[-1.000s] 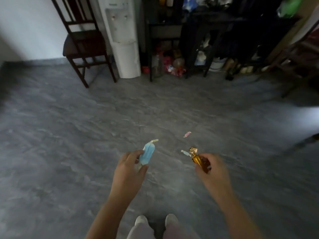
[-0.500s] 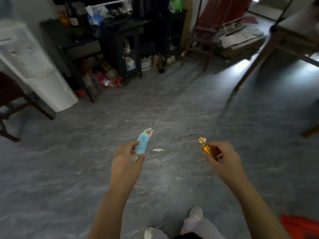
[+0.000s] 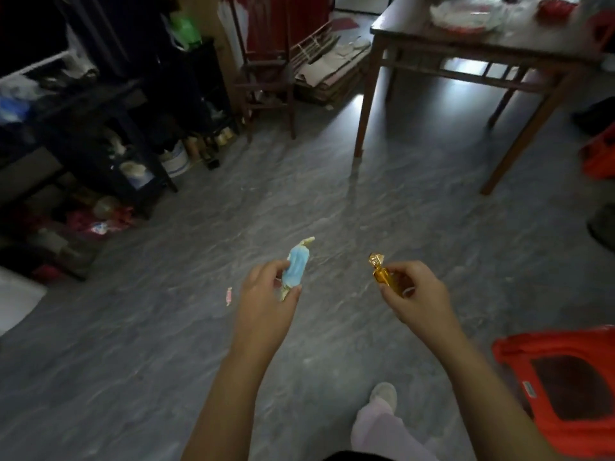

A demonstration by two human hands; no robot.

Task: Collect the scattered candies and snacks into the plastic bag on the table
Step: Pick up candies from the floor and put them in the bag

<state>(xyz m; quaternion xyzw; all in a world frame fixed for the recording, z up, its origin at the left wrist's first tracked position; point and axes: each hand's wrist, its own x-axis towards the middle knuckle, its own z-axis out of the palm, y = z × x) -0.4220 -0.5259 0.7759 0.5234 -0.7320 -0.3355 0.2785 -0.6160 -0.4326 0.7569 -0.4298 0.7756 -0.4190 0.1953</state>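
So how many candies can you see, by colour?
Blue candy, held in the left hand: 1
Gold candy, held in the right hand: 1
Pink candy, lying on the floor: 1
Total: 3

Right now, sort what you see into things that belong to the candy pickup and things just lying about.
Belongs to the job:
left hand holding the blue candy
right hand holding the gold candy
pink candy on the floor
plastic bag on the table

Just lying about:
flattened cardboard
wooden chair
cluttered dark shelf
red stool
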